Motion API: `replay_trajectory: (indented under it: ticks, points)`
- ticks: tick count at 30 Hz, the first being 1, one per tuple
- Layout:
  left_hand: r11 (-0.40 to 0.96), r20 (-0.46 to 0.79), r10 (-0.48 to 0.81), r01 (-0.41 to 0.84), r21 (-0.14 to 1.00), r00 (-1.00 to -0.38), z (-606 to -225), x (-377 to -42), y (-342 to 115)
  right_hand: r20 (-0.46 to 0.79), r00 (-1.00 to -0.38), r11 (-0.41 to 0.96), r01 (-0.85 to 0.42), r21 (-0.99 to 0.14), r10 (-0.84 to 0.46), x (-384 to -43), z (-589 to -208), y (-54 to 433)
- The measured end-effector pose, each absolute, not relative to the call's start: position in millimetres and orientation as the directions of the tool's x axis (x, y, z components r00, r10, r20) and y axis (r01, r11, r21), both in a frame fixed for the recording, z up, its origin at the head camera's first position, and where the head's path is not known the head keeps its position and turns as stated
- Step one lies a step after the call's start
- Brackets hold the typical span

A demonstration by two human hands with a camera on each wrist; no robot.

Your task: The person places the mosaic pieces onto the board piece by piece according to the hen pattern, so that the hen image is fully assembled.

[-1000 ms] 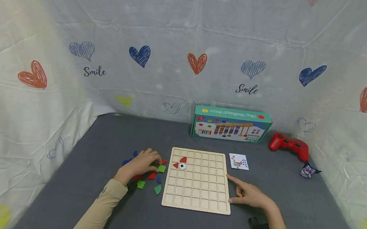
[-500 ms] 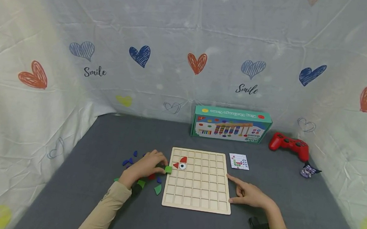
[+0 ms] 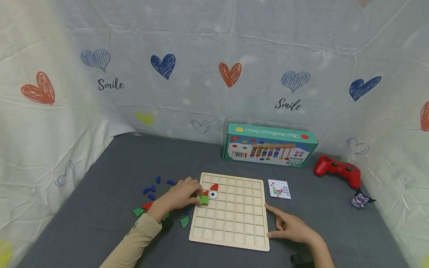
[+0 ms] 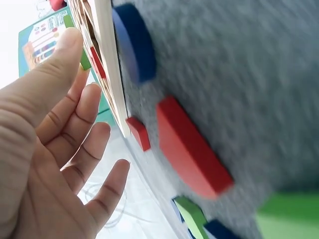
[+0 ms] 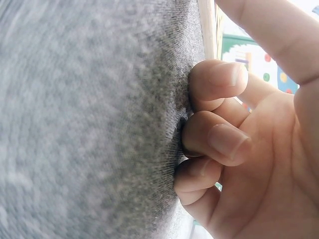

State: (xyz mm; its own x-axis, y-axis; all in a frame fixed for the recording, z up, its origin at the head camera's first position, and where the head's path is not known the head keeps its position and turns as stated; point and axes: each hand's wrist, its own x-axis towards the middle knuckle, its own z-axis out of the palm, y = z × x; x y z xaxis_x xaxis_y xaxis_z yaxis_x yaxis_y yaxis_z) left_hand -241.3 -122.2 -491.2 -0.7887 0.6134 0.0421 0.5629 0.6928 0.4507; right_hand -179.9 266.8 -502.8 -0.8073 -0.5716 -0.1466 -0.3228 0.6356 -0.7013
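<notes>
My left hand (image 3: 180, 195) pinches a green square tile (image 3: 204, 200) between thumb and fingertips, over the left columns of a wooden grid board (image 3: 229, 228). In the left wrist view part of that green tile (image 4: 85, 61) shows behind the thumb; the other fingers are loosely bent. Close by on the board lie a red quarter-round tile (image 3: 214, 187), a white tile with an eye dot (image 3: 213, 194) and a red triangle (image 3: 206, 192), partly covered. With index finger and thumb stretched out, my right hand (image 3: 293, 228) touches the board's right edge; its other fingers are curled on the cloth.
Loose blue pieces (image 3: 152, 187), red pieces (image 4: 192, 149) and green pieces (image 3: 184, 221) lie left of the board, some behind the left hand. A pattern card (image 3: 280, 189) lies right of it. Farther back are a green game box (image 3: 268, 151) and a red game controller (image 3: 337, 170).
My left hand has picked up the green square tile from the loose pieces and carried it right, onto the board's left side. The right hand stays at the board's edge.
</notes>
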Motion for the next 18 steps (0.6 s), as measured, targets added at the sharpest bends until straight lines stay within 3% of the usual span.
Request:
replay_trajectory:
  ticks: [18]
  points:
    - [0.689,0.055,0.636,0.598,0.41,-0.77,-497.6,-244.3,-104.4,-0.151,-0.81,0.637,-0.314,-0.704,-0.566,-179.9,-502.9,266.8]
